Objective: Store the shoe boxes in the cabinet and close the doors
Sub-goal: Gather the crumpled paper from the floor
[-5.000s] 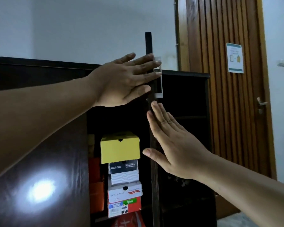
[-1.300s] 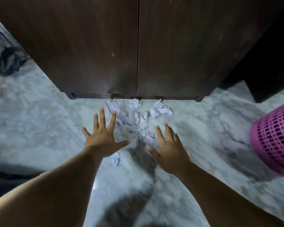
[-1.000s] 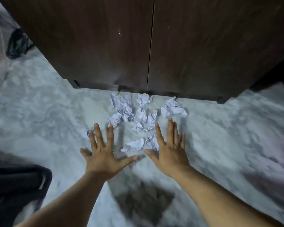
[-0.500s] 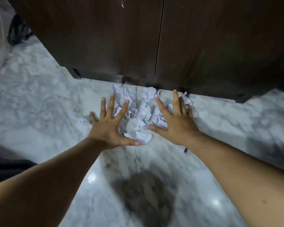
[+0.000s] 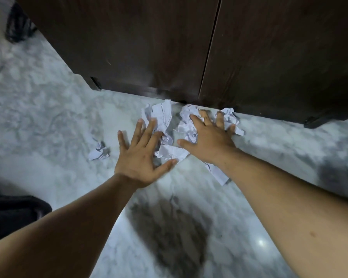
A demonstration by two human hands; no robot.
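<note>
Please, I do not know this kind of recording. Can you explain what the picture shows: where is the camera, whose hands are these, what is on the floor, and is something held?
The camera sits on a person's head and looks down, so both arms are that person's own. The left hand and right hand are spread flat over crumpled paper pieces on the marble floor. Nothing is gripped; the fingers are straight. One paper ball lies apart, to the left. Behind stands a dark cabinet with both doors shut.
</note>
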